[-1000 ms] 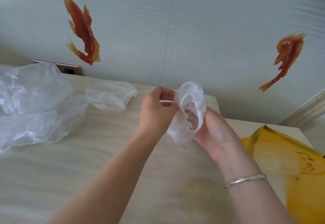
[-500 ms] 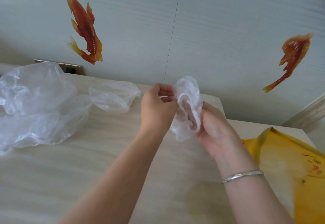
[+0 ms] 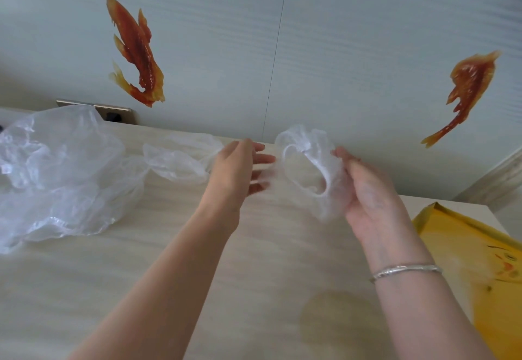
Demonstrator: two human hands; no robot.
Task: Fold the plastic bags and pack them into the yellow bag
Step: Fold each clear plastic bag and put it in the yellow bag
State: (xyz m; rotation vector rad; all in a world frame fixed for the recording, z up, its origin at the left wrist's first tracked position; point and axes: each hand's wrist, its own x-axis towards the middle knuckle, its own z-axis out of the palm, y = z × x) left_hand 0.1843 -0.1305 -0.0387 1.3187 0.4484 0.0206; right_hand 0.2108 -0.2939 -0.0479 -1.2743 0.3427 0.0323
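Clear plastic bag now held by right hand alone; left hand has let go, fingers spread.

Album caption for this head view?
Right hand holds a bundled plastic bag; left hand open beside it.

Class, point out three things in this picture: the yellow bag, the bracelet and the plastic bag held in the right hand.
yellow bag (image 3: 463, 246): head view, its upper flat face.
bracelet (image 3: 406, 270): head view, the band's middle.
plastic bag (image 3: 310, 145): head view, its crumpled top.
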